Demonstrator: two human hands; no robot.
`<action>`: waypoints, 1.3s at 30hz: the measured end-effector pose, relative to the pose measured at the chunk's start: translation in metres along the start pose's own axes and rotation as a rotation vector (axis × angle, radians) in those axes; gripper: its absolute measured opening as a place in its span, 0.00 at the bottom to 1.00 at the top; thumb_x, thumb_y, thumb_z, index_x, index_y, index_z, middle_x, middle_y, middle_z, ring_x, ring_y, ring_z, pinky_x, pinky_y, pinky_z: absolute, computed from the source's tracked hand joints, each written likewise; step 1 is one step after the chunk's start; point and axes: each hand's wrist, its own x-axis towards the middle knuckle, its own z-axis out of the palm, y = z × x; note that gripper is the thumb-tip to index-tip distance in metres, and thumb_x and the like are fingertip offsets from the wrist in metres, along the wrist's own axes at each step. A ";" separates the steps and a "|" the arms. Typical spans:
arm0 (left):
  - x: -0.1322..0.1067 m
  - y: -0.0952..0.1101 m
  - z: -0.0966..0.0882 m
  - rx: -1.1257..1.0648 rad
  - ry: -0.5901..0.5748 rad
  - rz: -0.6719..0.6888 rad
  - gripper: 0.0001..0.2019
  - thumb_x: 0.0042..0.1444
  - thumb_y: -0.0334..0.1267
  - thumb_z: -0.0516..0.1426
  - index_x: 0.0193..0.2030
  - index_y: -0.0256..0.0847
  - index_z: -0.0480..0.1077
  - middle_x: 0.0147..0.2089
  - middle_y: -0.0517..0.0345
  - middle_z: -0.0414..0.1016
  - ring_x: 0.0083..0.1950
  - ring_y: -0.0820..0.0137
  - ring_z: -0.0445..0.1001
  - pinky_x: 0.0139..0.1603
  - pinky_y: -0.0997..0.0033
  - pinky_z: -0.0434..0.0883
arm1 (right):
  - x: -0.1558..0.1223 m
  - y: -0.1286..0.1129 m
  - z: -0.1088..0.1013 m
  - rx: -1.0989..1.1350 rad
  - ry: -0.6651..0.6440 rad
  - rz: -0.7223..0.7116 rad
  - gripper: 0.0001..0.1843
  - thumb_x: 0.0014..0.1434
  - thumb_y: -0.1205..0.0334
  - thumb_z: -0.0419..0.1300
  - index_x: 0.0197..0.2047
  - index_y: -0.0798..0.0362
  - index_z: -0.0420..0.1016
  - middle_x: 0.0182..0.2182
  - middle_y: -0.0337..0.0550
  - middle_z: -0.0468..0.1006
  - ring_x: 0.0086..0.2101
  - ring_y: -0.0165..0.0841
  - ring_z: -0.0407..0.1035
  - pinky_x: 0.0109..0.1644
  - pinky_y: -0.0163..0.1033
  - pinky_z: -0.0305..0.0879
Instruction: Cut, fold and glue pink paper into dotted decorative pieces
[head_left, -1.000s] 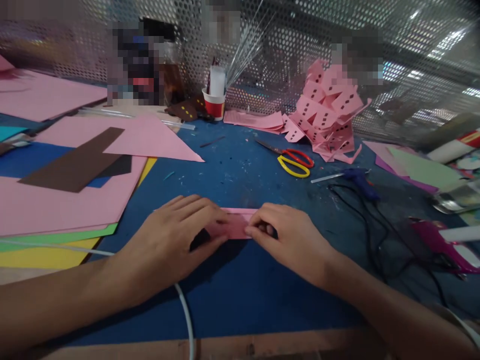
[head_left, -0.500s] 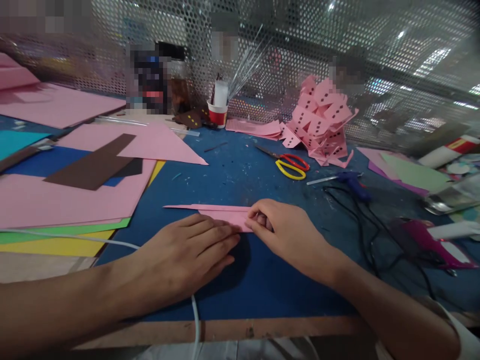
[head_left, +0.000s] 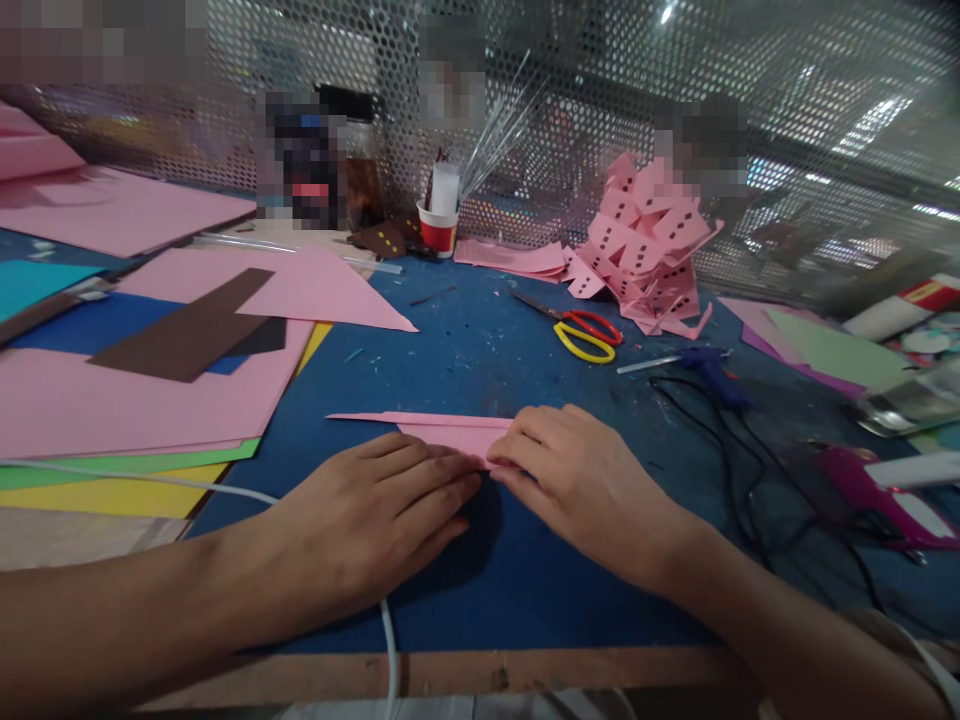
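Note:
A narrow folded strip of pink paper (head_left: 450,430) lies on the blue table mat (head_left: 465,350), its thin point running left. My left hand (head_left: 375,510) lies flat on the strip's near left part, fingers stretched out and pressing down. My right hand (head_left: 577,480) rests on the strip's right end, fingers curled down with the tips pinching the paper's edge. The two hands almost touch at the fingertips.
Stacked pink, brown, green and yellow sheets (head_left: 135,390) lie at left. Red-and-yellow scissors (head_left: 581,330), a blue glue gun (head_left: 705,365) with black cable and a magenta glue gun (head_left: 877,490) lie at right. Punched pink cutouts (head_left: 652,250) and a red cup (head_left: 439,225) stand by the mesh wall. A white cable (head_left: 386,650) crosses the front edge.
My left hand has slid toward me off the strip, baring its long left point. My right hand's fingers have flattened lower onto the strip's right end. The camera has tilted slightly.

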 end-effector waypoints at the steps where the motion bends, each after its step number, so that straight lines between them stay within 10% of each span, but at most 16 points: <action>1: 0.000 0.000 0.000 0.001 0.002 0.001 0.14 0.64 0.36 0.55 0.55 0.37 0.71 0.55 0.53 0.78 0.53 0.63 0.75 0.55 0.61 0.71 | 0.000 0.000 0.000 -0.007 -0.008 -0.004 0.10 0.69 0.60 0.52 0.44 0.50 0.74 0.39 0.44 0.75 0.39 0.36 0.67 0.41 0.44 0.56; 39: 0.000 0.001 -0.001 0.003 0.012 -0.001 0.12 0.64 0.36 0.55 0.52 0.37 0.73 0.52 0.54 0.79 0.50 0.63 0.77 0.52 0.60 0.71 | 0.001 -0.001 -0.003 -0.072 -0.038 -0.055 0.07 0.68 0.66 0.53 0.41 0.53 0.73 0.39 0.43 0.74 0.40 0.36 0.63 0.41 0.43 0.54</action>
